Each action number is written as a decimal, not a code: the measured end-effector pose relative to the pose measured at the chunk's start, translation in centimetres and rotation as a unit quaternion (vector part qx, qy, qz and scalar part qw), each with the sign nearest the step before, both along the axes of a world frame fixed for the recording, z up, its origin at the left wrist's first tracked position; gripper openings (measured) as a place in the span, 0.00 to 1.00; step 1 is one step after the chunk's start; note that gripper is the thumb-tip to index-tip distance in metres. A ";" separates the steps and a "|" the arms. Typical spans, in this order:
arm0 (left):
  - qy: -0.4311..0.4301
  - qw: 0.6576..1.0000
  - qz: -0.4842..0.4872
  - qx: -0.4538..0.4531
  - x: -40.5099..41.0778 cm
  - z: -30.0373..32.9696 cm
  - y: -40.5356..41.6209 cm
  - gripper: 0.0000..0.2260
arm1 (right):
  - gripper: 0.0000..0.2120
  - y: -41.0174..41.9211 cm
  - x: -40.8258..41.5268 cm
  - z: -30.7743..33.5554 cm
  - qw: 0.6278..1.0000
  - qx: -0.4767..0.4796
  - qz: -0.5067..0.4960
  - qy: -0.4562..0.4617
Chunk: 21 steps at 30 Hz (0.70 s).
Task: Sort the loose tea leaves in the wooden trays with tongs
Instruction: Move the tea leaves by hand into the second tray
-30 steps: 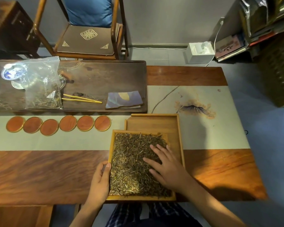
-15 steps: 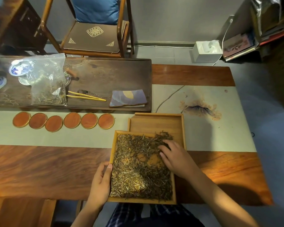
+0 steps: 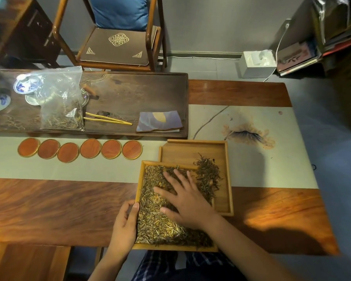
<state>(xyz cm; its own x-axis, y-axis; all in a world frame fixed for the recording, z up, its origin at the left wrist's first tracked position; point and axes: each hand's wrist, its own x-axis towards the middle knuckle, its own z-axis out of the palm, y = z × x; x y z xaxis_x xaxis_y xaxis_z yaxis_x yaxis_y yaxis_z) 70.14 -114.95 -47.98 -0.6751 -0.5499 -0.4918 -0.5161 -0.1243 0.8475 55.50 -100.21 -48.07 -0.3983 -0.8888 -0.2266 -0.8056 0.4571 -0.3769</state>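
near tray: square light wooden tray (image 3: pixel 140 185) at the table's near edge, its far right corner overlapping the second tray; filled with loose tea leaves (image 3: pixel 156 224), greenish-yellow and dark mixed
far tray: second square light wooden tray (image 3: pixel 190 152), partly under the near one, on the pale cloth runner (image 3: pixel 89 169); a dark clump of tea leaves (image 3: pixel 208 175) sits in it just past the near tray's far right corner
right hand: right hand (image 3: pixel 187 199) flat on the leaves in the near tray, fingers spread and straight, pressing, gripping nothing
left hand: left hand (image 3: pixel 126 224) holds the near tray's left rim, thumb over the edge, fingers curled outside
tongs: thin yellow bamboo tongs (image 3: pixel 107 119) lie untouched on the dark wooden tea board (image 3: pixel 140 92) at the table's far left, well apart from both hands
beside tongs: clear plastic bag with leaves (image 3: pixel 62 102) to the left, folded purple cloth (image 3: pixel 159 121) to the right
runner: six round reddish wooden coasters (image 3: pixel 79 150) in a row
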 end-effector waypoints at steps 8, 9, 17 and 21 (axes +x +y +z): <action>0.000 1.000 0.020 0.011 0.0 0.0 -0.3 0.09 | 0.27 2.0 -1.3 -1.2 0.999 0.039 -0.010 -0.003; -0.002 1.000 0.019 0.005 0.0 0.1 -0.3 0.09 | 0.27 2.5 -1.6 -1.2 0.999 0.039 -0.014 -0.007; -0.013 1.000 0.010 -0.025 -0.4 -0.1 -0.5 0.08 | 0.25 5.2 -4.0 -0.6 0.998 0.040 -0.049 -0.001; -0.018 1.000 0.011 -0.022 -0.3 -0.4 -0.6 0.08 | 0.23 6.0 -4.6 -0.3 0.996 0.029 -0.078 0.009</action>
